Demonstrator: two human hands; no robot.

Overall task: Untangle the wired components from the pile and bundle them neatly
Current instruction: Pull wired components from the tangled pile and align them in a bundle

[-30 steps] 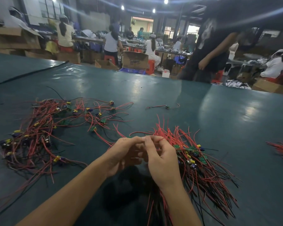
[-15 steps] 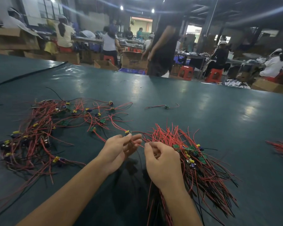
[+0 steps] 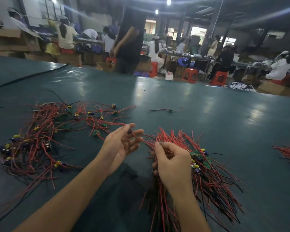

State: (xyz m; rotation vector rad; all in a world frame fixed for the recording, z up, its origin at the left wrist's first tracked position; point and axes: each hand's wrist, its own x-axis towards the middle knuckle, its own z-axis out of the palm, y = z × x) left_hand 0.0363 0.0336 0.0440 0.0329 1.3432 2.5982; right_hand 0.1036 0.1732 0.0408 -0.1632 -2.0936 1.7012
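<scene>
While the right hand (image 3: 172,163) grips the bundle (image 3: 216,180), 1 stray component (image 3: 170,110) lies beyond.

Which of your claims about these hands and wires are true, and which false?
1. The right hand grips the bundle. True.
2. The pile lies right of the bundle. False: it lies left of it.
3. One lone part lies apart, farther up the table. True.
4. The left hand is a fist. False: its fingers are spread, with a red wire across them.
</scene>
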